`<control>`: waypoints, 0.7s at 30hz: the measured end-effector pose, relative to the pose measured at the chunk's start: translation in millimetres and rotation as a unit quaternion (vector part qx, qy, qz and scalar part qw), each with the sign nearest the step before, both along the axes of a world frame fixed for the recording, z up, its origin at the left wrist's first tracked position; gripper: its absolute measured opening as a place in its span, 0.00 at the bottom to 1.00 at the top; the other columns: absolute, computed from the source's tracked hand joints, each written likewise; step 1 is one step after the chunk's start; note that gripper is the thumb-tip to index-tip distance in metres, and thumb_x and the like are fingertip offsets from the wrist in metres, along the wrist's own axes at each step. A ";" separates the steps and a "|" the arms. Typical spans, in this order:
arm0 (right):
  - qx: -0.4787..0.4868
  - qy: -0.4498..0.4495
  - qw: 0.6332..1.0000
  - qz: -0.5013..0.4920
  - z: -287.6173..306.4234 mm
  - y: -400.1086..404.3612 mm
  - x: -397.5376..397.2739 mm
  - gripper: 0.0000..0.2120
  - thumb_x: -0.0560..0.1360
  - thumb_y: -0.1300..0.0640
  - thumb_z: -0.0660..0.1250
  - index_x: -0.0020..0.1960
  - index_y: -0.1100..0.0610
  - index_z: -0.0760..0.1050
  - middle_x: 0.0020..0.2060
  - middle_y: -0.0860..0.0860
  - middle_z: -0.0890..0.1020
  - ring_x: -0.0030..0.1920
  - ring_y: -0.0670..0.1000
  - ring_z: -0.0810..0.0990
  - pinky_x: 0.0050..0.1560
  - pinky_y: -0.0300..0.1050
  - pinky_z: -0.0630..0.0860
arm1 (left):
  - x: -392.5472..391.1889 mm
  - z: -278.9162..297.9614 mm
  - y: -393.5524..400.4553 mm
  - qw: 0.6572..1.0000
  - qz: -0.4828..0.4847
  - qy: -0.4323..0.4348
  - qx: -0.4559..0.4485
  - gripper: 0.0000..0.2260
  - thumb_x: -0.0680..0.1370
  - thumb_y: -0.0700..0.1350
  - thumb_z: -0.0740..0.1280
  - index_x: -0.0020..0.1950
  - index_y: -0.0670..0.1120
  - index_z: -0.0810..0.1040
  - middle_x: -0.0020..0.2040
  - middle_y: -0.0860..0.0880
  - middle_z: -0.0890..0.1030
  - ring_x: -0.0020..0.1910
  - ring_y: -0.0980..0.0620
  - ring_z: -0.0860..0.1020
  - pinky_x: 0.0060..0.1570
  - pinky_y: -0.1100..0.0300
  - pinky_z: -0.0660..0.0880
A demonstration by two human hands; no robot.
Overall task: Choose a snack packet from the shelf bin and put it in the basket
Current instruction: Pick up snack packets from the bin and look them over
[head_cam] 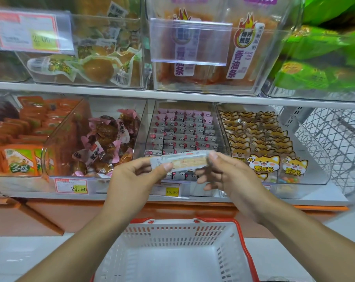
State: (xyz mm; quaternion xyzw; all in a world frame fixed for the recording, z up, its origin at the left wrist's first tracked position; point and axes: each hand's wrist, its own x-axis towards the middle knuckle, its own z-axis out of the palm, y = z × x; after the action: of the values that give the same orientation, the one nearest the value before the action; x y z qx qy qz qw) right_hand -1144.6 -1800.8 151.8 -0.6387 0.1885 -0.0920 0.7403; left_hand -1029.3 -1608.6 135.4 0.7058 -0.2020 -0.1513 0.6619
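A small grey-white snack packet (184,160) with a pale cake slice showing through it is held level in front of the shelf. My left hand (136,178) pinches its left end and my right hand (227,176) pinches its right end. Right behind the packet is the clear shelf bin (150,119) filled with rows of the same grey and pink packets. The white basket (172,233) with red rim and handles sits on the floor directly below my hands, and nothing lies inside it.
Neighbouring clear bins hold pink-wrapped brown snacks (107,143), orange packets (20,159) and cat-print packets (260,143). An upper shelf (111,91) carries more bins above. A white wire rack (339,145) stands at the right. Yellow price tags (80,188) line the shelf edge.
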 end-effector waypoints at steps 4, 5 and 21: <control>-0.032 -0.001 0.997 -0.064 -4.1 -0.6 0.4 0.11 0.80 0.54 0.66 0.57 0.58 0.83 0.41 0.54 0.86 0.40 0.50 0.83 0.41 0.39 0.81 | 2.8 -5.3 -1.6 0.996 0.014 0.085 -0.005 0.20 0.64 0.60 0.78 0.47 0.47 0.86 0.41 0.45 0.88 0.41 0.46 0.87 0.39 0.61 0.82; -0.028 0.001 0.996 -0.082 -4.6 -0.9 0.2 0.09 0.79 0.55 0.68 0.54 0.59 0.83 0.39 0.54 0.86 0.39 0.49 0.83 0.40 0.38 0.81 | 3.4 -6.3 -1.9 0.995 0.014 0.097 -0.003 0.22 0.63 0.61 0.78 0.47 0.46 0.85 0.41 0.44 0.88 0.41 0.45 0.87 0.39 0.62 0.82; 0.121 0.031 0.985 -0.120 0.5 -2.3 5.2 0.04 0.80 0.58 0.67 0.51 0.57 0.80 0.34 0.50 0.82 0.33 0.46 0.82 0.33 0.39 0.79 | 2.9 -4.9 -8.1 0.984 0.024 0.172 -0.030 0.07 0.82 0.45 0.66 0.47 0.45 0.80 0.33 0.50 0.82 0.30 0.57 0.78 0.33 0.65 0.78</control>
State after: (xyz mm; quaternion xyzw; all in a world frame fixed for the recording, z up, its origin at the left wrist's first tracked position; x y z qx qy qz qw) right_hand -1139.4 -1803.2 152.4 -0.5195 0.2966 -0.1371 0.7895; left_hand -1026.4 -1616.7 130.5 0.6541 -0.0724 -0.2486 0.7108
